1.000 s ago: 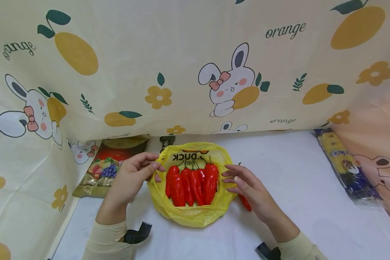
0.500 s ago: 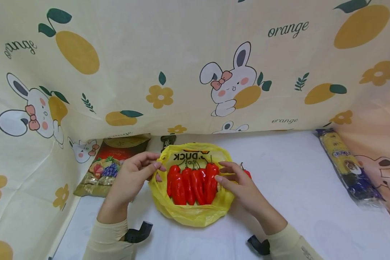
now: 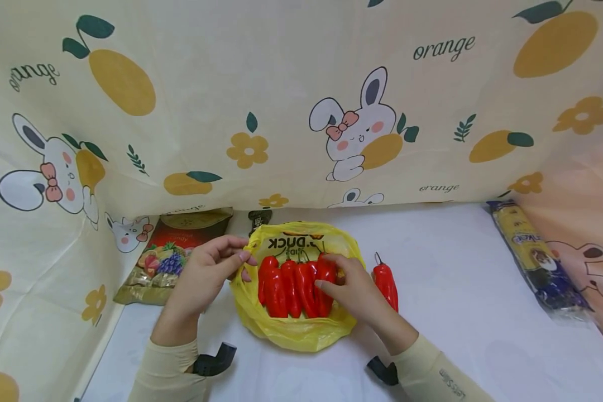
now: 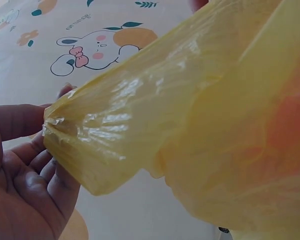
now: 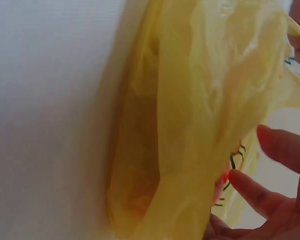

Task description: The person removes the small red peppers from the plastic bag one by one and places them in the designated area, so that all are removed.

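Note:
A yellow plastic bag (image 3: 301, 335) stands with its mouth spread, several red chili peppers (image 3: 290, 287) lined up in it. My left hand (image 3: 206, 279) pinches the bag's left edge between thumb and fingers; the left wrist view shows the gathered film (image 4: 100, 150) running from that hand (image 4: 25, 165). Reaching over the right rim, my right hand (image 3: 357, 290) has thumb and forefinger spread at the rightmost pepper (image 3: 324, 273). The right wrist view shows these fingers (image 5: 257, 195) apart, one tip right at the red skin. The other fingers are hidden behind the bag.
One red chili pepper (image 3: 385, 285) lies on the white table right of the bag. A candy bag (image 3: 168, 257) leans at the back left, and a small black packet (image 3: 258, 219) lies behind the yellow bag. At far right is a blue and yellow packet (image 3: 537, 257).
My right hand has moved left from outside the bag's right rim to the rightmost pepper inside, uncovering the pepper on the table. The left hand keeps its hold on the rim.

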`<act>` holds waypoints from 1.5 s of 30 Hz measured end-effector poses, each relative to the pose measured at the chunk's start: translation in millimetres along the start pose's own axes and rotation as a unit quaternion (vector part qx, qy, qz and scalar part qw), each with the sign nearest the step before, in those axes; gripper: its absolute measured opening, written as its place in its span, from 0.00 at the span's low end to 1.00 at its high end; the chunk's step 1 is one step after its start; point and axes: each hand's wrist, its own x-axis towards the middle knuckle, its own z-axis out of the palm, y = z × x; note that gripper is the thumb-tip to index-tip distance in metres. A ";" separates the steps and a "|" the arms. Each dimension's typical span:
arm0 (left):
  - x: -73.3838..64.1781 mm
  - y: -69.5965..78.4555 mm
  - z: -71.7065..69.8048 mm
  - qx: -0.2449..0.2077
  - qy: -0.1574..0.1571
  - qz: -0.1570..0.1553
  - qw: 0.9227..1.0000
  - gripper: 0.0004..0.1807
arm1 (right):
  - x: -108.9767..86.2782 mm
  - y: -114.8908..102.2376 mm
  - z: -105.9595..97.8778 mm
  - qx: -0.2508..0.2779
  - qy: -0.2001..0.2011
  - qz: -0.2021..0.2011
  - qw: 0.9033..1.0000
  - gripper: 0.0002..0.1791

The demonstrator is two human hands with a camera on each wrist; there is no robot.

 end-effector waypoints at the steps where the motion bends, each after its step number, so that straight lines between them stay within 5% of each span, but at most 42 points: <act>1: 0.1 0.0 0.2 0.000 -0.001 0.001 1.000 0.11 | 0.2 -0.6 2.2 -0.016 0.003 0.002 1.000 0.31; 8: 0.8 0.5 0.7 -0.001 -0.003 0.004 1.000 0.11 | 1.1 -3.4 11.9 -0.102 0.027 0.025 0.994 0.29; 16: 0.3 0.5 1.2 0.001 -0.004 0.004 1.000 0.11 | 1.5 -5.6 18.5 -0.123 0.044 0.024 0.991 0.28; 28: -0.3 -0.9 1.4 0.000 -0.006 0.009 1.000 0.11 | 0.2 -5.0 17.5 -0.061 0.058 -0.022 0.996 0.22; 45: -1.8 0.6 0.8 0.001 -0.007 0.011 1.000 0.11 | -11.0 -4.6 -17.1 0.055 0.057 -0.099 0.992 0.21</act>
